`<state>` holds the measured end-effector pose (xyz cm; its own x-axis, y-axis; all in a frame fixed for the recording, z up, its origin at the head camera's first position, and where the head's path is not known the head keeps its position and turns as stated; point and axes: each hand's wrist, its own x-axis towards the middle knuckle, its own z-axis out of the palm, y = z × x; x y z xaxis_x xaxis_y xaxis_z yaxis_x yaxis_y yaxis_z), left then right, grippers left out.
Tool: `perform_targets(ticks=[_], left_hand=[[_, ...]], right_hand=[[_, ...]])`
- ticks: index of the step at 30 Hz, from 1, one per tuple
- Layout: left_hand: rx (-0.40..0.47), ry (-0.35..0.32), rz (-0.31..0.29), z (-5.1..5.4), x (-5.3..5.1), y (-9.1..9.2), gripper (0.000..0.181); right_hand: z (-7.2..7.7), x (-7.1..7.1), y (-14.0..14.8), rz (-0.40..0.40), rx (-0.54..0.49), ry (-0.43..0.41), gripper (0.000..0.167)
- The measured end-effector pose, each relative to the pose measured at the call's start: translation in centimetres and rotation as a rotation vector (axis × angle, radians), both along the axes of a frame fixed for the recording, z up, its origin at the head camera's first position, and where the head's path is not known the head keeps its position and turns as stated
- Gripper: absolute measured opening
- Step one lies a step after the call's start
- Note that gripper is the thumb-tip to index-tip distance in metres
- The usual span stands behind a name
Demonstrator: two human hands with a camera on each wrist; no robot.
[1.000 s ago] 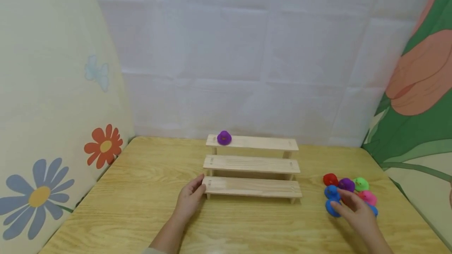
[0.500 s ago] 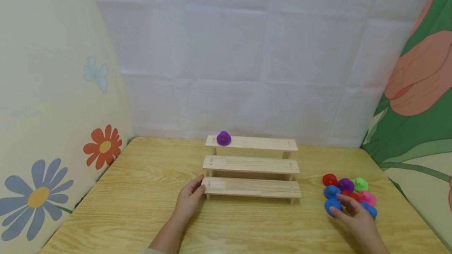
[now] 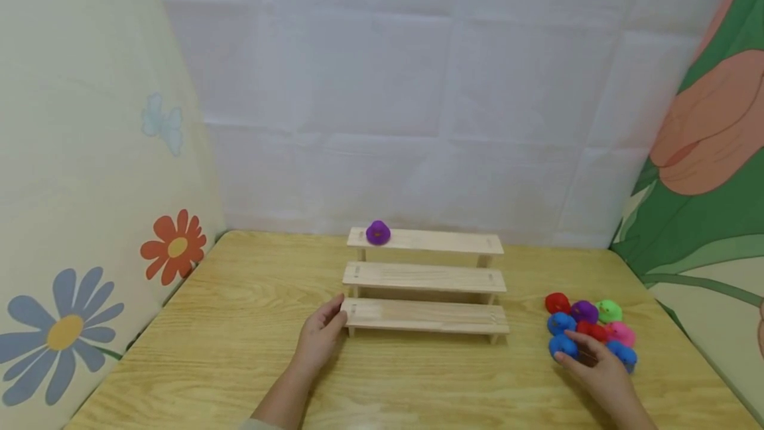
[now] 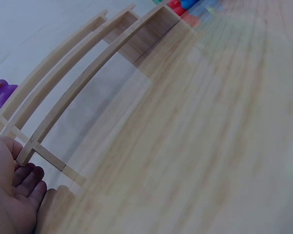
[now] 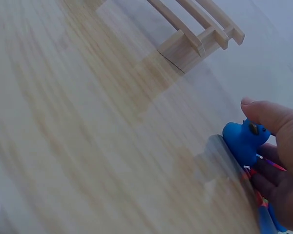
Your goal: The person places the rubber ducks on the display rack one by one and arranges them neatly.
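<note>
A light wooden rack with three steps stands on the table. My left hand grips the left end of its lowest step; in the left wrist view the thumb lies at the board's end and the fingers of that hand curl below it. One purple duck sits at the left of the top step. At the right, my right hand holds the nearest blue duck between thumb and fingers, low at the table. The right wrist view shows this blue duck upright beside the thumb.
Around the right hand are another blue duck, a red duck, a purple duck, a green duck, a pink duck and more red and blue ones. A white cloth hangs behind the wood-grain table.
My right hand has shifted slightly down and away from the upper blue duck, uncovering a red duck. The nearest blue duck has turned a little. My left hand remains at the rack.
</note>
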<state>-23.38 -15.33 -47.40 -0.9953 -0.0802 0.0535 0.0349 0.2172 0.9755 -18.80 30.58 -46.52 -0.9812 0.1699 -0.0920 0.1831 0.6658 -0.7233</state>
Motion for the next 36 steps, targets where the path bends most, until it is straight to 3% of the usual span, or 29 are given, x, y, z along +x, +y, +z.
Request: perform_targets(ticks=[13, 27, 36], left_hand=[[0.0, -0.007, 0.006, -0.2, -0.46, 0.05, 0.046], [-0.008, -0.022, 0.007, -0.14, -0.18, 0.03, 0.046], [-0.003, -0.017, 0.003, 0.09, 0.11, 0.02, 0.046]], right_hand=[[-0.07, -0.36, 0.47, 0.021, 0.036, -0.025, 0.078], [-0.14, -0.1, 0.33, 0.022, 0.056, -0.019, 0.075], [0.15, 0.13, -0.15, -0.06, -0.068, 0.002, 0.078]])
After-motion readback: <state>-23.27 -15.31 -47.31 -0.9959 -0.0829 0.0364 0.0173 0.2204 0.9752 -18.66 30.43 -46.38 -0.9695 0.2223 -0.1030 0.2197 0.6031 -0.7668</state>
